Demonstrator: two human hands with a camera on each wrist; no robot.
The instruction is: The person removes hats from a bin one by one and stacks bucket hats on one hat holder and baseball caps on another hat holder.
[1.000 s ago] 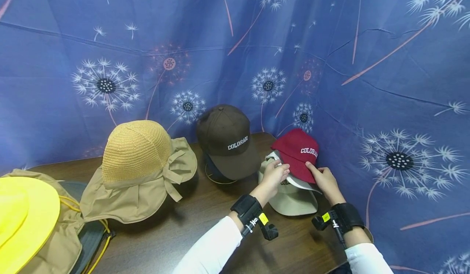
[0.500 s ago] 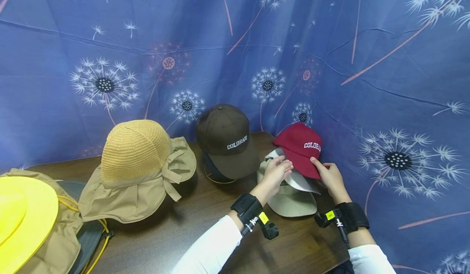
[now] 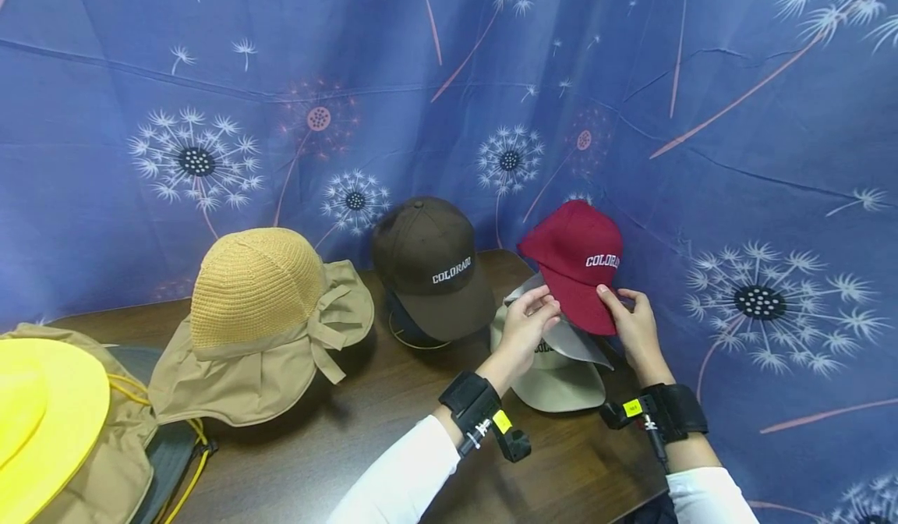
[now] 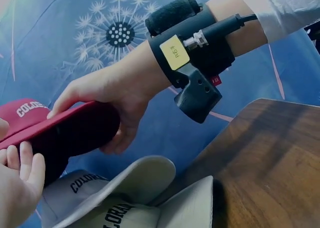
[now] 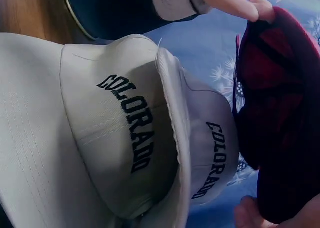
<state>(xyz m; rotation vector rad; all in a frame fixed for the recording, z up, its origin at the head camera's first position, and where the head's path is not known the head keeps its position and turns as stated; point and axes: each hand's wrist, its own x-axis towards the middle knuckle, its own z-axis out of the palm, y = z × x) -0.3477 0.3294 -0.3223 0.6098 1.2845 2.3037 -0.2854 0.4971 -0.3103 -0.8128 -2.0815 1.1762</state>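
Note:
A red baseball cap (image 3: 578, 243) lettered in white is tilted up over two paler caps, in the head view. My right hand (image 3: 634, 333) grips its brim, thumb on top and fingers underneath, as the left wrist view shows. My left hand (image 3: 522, 333) pinches the cap's left edge; in the right wrist view, the left fingers (image 5: 245, 5) meet at the rim. Below are a whitish cap (image 5: 212, 143) and a beige cap (image 5: 117, 123), stacked, both marked COLORADO. The red cap's dark inside (image 5: 272, 88) faces the right wrist camera.
Left of the stack, a dark brown cap (image 3: 428, 255) sits on a stand with a gold ring base (image 3: 421, 343). Further left are a straw sun hat (image 3: 259, 298) and a yellow brimmed hat (image 3: 49, 423). A blue patterned curtain (image 3: 393, 64) backs the wooden table (image 3: 281, 469).
The red cap has risen off the paler caps, its crown moving up and slightly right. Both hands stay at it, and more of the whitish cap's brim shows.

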